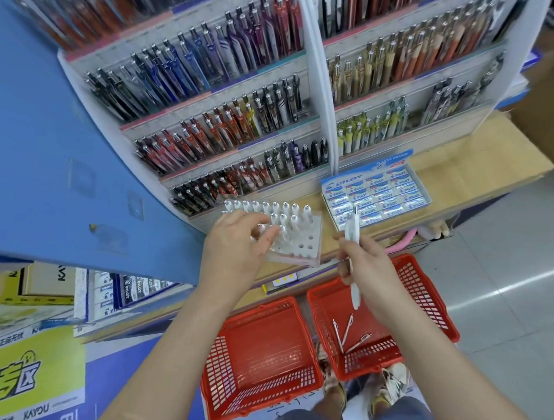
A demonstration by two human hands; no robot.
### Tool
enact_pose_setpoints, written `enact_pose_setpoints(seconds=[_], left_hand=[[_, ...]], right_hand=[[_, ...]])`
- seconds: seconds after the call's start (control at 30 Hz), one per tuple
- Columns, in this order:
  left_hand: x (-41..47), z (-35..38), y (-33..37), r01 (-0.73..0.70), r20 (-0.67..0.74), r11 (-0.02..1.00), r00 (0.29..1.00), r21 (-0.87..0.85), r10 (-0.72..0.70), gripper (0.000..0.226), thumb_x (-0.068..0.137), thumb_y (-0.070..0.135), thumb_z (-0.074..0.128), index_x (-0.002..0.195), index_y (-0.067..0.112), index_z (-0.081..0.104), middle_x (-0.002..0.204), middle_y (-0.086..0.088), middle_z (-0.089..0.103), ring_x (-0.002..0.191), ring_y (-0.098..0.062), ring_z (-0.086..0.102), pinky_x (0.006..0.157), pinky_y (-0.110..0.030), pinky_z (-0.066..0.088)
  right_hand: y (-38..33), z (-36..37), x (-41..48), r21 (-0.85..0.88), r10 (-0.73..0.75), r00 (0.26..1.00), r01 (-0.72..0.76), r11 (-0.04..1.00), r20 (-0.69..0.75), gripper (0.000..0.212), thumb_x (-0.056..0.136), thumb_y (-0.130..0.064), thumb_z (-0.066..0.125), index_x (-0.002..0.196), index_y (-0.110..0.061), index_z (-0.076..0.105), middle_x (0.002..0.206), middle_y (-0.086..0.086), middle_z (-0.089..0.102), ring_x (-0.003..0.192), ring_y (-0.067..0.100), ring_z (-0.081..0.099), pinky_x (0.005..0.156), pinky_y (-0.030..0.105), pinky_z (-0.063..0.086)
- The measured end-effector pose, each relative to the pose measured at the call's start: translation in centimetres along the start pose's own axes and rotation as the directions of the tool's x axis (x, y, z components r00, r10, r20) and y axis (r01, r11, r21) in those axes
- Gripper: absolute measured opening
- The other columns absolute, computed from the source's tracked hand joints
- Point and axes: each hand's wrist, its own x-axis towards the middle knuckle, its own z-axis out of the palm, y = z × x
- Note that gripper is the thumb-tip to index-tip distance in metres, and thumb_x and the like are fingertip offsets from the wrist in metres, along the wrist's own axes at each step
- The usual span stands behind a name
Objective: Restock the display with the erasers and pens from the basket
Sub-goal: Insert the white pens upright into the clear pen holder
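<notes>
A clear pen stand [302,246] with rows of holes sits on the wooden counter, its back rows filled with white pens [271,208]. My left hand [239,243] pinches a white pen at the stand's front left. My right hand [362,264] grips a small bunch of white pens [353,235], held upright to the right of the stand. Below it, the right red basket [424,289] holds three loose pens [348,332]. The left red basket [263,355] looks empty. A blue Pilot eraser box [378,195] full of erasers stands behind my right hand.
Tiered racks of pens [229,112] rise behind the counter. A blue panel [49,155] closes off the left. Stock boxes [113,291] sit on a lower shelf at the left. My shoes [388,386] and grey floor [504,283] are at the right.
</notes>
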Motion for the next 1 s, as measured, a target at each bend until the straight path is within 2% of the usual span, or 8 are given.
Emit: enact_pose_setpoints(seconds=[0.2,0.3,0.37,0.53,0.6,0.73,0.9,1.0], left_hand=[[0.8,-0.5,4.4,0.222,0.318,0.858,0.945,-0.464,-0.074,0.019,0.091,0.029,0.060,0.099,0.016,0.071,0.077,0.008,0.067,0.066,-0.001,0.059,0.065,-0.026,0.049],[0.7,-0.8,5.7,0.342,0.436,0.722,0.898,-0.602,-0.062,0.020,0.090,0.018,0.061,0.089,0.000,0.069,0.061,0.000,0.057,0.047,0.002,0.046,0.050,-0.012,0.036],[0.6,-1.1,5.6,0.356,0.445,0.698,0.894,-0.621,-0.060,0.016,0.088,0.015,0.063,0.080,0.002,0.068,0.058,-0.004,0.053,0.047,-0.005,0.042,0.049,-0.016,0.035],[1.1,-2.1,4.3,0.416,0.374,0.562,0.907,-0.715,-0.196,0.010,0.090,0.007,0.059,0.087,0.003,0.069,0.070,-0.013,0.061,0.061,-0.016,0.057,0.060,-0.026,0.053],[1.3,-2.5,4.0,0.372,0.349,0.622,0.923,-0.689,-0.165,0.012,0.089,0.004,0.059,0.094,0.009,0.069,0.083,-0.012,0.066,0.073,-0.014,0.062,0.068,-0.029,0.054],[1.7,-2.9,3.6,0.061,0.339,0.901,0.936,-0.429,0.098,0.012,0.084,0.023,0.069,0.096,0.024,0.074,0.096,0.009,0.068,0.093,-0.003,0.061,0.078,-0.021,0.049],[1.8,-3.0,4.2,0.061,0.468,0.921,0.873,-0.384,0.137,0.008,0.076,0.018,0.077,0.084,0.017,0.076,0.077,0.006,0.072,0.072,-0.003,0.063,0.070,-0.017,0.049],[2.1,-3.5,4.2,0.119,0.402,0.890,0.912,-0.441,0.078,0.007,0.075,0.008,0.076,0.080,0.013,0.075,0.071,0.001,0.071,0.065,-0.005,0.060,0.065,-0.024,0.050]], right_hand=[[-3.2,-0.9,-2.3,0.077,-0.038,0.864,-0.001,0.997,0.502,0.034,0.096,-0.034,0.046,0.109,-0.007,0.062,0.062,0.002,0.041,0.047,0.013,0.036,0.046,0.023,0.026],[-4.2,-0.7,-3.1,0.081,-0.076,0.823,0.036,0.996,0.563,0.026,0.092,-0.036,0.049,0.093,-0.019,0.068,0.062,0.005,0.040,0.045,0.013,0.036,0.043,0.022,0.024],[-4.3,-0.7,-3.3,0.074,-0.069,0.814,0.031,0.997,0.576,0.027,0.092,-0.039,0.049,0.083,-0.024,0.070,0.063,0.005,0.041,0.046,0.013,0.037,0.042,0.021,0.025],[-3.8,-1.8,-3.1,0.027,-0.024,0.810,0.010,1.000,0.586,0.035,0.090,-0.035,0.050,0.099,-0.006,0.066,0.061,0.003,0.037,0.044,0.011,0.031,0.041,0.020,0.019],[-3.5,-1.8,-2.9,-0.048,-0.035,0.822,0.076,0.996,0.569,0.027,0.093,-0.028,0.051,0.096,-0.004,0.064,0.060,0.003,0.031,0.044,0.010,0.025,0.041,0.020,0.018],[-3.0,-1.2,-2.8,-0.180,-0.072,0.839,0.199,0.963,0.540,0.020,0.095,-0.023,0.056,0.090,-0.007,0.066,0.058,0.002,0.032,0.048,0.013,0.026,0.044,0.027,0.022],[-2.9,-0.5,-2.9,-0.320,-0.117,0.826,0.339,0.885,0.551,0.018,0.092,-0.026,0.061,0.089,-0.009,0.066,0.057,0.004,0.038,0.051,0.017,0.034,0.051,0.034,0.028],[-2.8,-0.6,-2.9,-0.326,-0.112,0.844,0.320,0.890,0.524,0.018,0.091,-0.024,0.062,0.086,-0.007,0.066,0.057,0.007,0.043,0.048,0.017,0.038,0.046,0.028,0.031]])
